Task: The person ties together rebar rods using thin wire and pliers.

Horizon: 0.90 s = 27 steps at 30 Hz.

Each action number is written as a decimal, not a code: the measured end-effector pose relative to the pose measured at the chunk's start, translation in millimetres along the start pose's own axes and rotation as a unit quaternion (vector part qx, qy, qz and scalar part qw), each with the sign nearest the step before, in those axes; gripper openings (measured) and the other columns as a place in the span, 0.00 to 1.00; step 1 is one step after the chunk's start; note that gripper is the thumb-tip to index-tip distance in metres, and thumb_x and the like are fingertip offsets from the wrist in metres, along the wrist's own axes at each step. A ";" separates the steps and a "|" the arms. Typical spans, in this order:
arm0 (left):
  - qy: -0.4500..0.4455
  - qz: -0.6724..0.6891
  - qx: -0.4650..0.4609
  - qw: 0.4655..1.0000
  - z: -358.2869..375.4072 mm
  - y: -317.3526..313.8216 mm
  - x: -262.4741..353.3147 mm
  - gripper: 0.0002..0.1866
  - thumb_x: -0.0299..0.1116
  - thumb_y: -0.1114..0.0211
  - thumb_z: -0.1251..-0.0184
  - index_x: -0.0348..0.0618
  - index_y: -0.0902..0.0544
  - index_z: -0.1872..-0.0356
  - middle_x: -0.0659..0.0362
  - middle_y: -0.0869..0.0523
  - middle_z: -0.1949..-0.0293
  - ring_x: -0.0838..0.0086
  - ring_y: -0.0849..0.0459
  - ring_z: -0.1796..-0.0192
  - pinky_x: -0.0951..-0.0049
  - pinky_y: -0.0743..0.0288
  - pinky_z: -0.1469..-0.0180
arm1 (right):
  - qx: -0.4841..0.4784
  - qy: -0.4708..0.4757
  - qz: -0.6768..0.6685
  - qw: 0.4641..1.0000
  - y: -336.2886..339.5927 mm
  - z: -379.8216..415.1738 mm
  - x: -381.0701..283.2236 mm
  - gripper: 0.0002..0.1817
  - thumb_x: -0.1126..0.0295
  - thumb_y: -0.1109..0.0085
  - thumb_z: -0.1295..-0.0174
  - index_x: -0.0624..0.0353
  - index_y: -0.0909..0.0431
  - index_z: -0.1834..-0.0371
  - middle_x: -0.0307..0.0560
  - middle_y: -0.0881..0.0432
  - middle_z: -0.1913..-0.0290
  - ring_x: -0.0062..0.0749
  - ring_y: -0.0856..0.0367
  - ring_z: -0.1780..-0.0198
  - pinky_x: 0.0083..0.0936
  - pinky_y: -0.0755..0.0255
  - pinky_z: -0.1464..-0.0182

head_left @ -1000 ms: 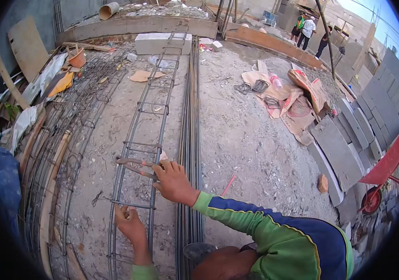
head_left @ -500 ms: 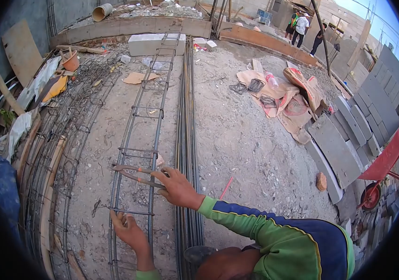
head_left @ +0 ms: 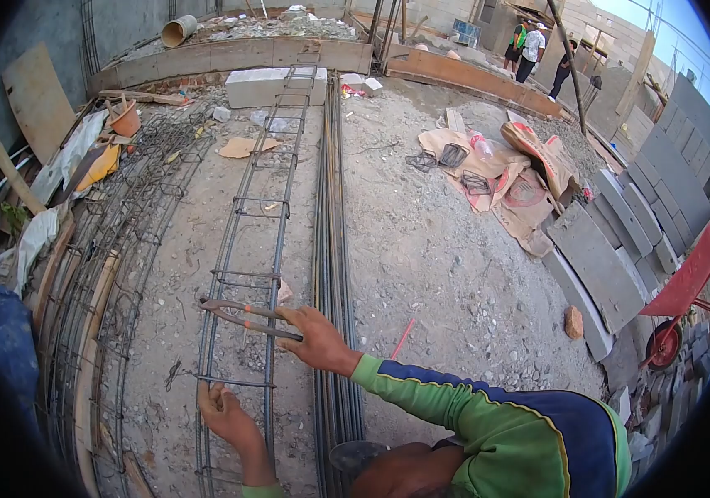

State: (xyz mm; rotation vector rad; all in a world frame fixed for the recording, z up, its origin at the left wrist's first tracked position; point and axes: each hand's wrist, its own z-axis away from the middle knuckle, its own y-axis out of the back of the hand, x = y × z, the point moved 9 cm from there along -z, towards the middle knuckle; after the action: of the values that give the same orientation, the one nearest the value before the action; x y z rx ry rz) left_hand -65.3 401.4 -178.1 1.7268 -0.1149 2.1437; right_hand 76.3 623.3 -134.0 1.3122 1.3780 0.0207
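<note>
My right hand (head_left: 319, 342) is closed around the handles of a pair of pincers (head_left: 243, 315). Their jaws point left, over the left bar of a long rebar cage (head_left: 261, 207) lying on the ground. My left hand (head_left: 229, 419) is lower down, its fingers bent together at the cage's left bar, just below a cross stirrup (head_left: 239, 383). What those fingers pinch is too small to make out. The cage's far end lies over a pale block (head_left: 243, 90).
A bundle of steel bars (head_left: 332, 249) runs along the cage's right side. More cages (head_left: 114, 274) lie left. Torn sacks (head_left: 496, 178) with stirrups, grey blocks (head_left: 600, 257) and a red wheelbarrow (head_left: 687, 274) are right. Several people (head_left: 531, 54) stand far back.
Both hands have shifted down slightly, the pincers moving with the right one. The right hand keeps its hold on the handles, and the left stays at the same bar.
</note>
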 end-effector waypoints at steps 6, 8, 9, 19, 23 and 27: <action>-0.305 -0.217 0.032 0.927 47.3 -1.3 79.3 0.35 0.19 0.36 0.36 0.28 0.38 0.27 0.41 0.31 0.32 0.51 0.30 0.30 0.55 0.36 0.29 | 0.010 0.031 -0.047 0.998 47.9 -33.3 -60.4 0.32 0.63 0.28 0.39 0.62 0.26 0.34 0.56 0.21 0.54 0.51 0.21 0.51 0.42 0.26 0.47; -0.425 -0.296 -0.056 0.853 71.0 -37.4 120.9 0.43 0.23 0.31 0.41 0.30 0.43 0.25 0.39 0.38 0.27 0.44 0.38 0.25 0.44 0.44 0.25 | 0.057 0.134 -0.008 0.989 60.2 -42.5 -91.3 0.31 0.65 0.26 0.42 0.63 0.25 0.37 0.55 0.21 0.55 0.51 0.21 0.52 0.41 0.26 0.49; -0.426 -0.297 -0.054 0.853 70.4 -41.9 129.6 0.43 0.23 0.31 0.41 0.30 0.43 0.25 0.39 0.38 0.27 0.44 0.38 0.25 0.44 0.44 0.25 | 0.057 0.136 -0.009 0.989 69.3 -46.2 -102.4 0.31 0.65 0.26 0.42 0.63 0.25 0.37 0.55 0.21 0.55 0.51 0.21 0.52 0.41 0.26 0.49; -0.627 -0.280 0.190 0.702 129.8 -20.8 206.5 0.33 0.48 0.34 0.26 0.35 0.35 0.33 0.45 0.24 0.37 0.53 0.22 0.35 0.48 0.27 0.38 | -0.099 0.350 -0.101 0.926 131.9 -1.9 -234.3 0.28 0.64 0.28 0.45 0.61 0.25 0.42 0.50 0.23 0.59 0.48 0.22 0.57 0.41 0.28 0.53; -0.501 -0.217 0.039 0.837 110.1 -15.9 184.7 0.21 0.41 0.35 0.26 0.34 0.29 0.47 0.50 0.22 0.54 0.62 0.21 0.53 0.57 0.28 0.54 | -0.110 0.391 -0.141 0.903 126.4 8.1 -242.2 0.32 0.62 0.28 0.43 0.66 0.28 0.39 0.52 0.24 0.60 0.49 0.23 0.62 0.40 0.29 0.59; -0.347 -0.143 -0.107 0.921 93.4 -16.3 151.1 0.12 0.35 0.36 0.27 0.34 0.23 0.61 0.54 0.20 0.71 0.70 0.20 0.70 0.66 0.29 0.69 | -0.066 0.352 -0.201 0.912 110.4 8.1 -226.6 0.31 0.59 0.28 0.40 0.66 0.28 0.38 0.51 0.23 0.57 0.42 0.22 0.60 0.37 0.27 0.57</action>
State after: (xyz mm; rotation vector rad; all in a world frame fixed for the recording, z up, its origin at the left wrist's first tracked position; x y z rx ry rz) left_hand 1.0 425.3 -14.2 2.1293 -0.2559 1.1929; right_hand 84.9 506.5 89.3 0.9076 2.2017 0.3309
